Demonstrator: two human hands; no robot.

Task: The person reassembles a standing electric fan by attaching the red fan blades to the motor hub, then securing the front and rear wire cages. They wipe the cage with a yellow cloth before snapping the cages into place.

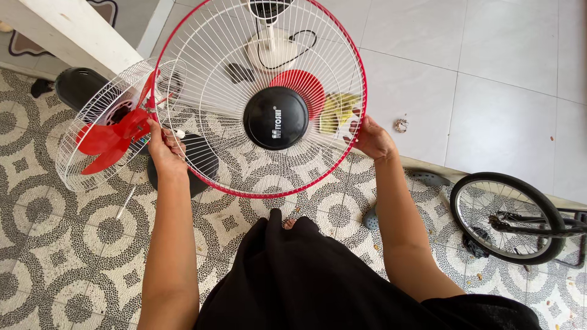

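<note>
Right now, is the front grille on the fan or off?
Off. Both hands, left hand and right hand, hold the front grille by its red rim, apart from the fan, whose red blades are bare.

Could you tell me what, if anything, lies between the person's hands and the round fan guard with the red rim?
Nothing visible does. The left hand and the right hand each already grip the red rim of the front fan guard on opposite sides. The fan with red blades sits behind and to the left, apart from either grip.
</note>
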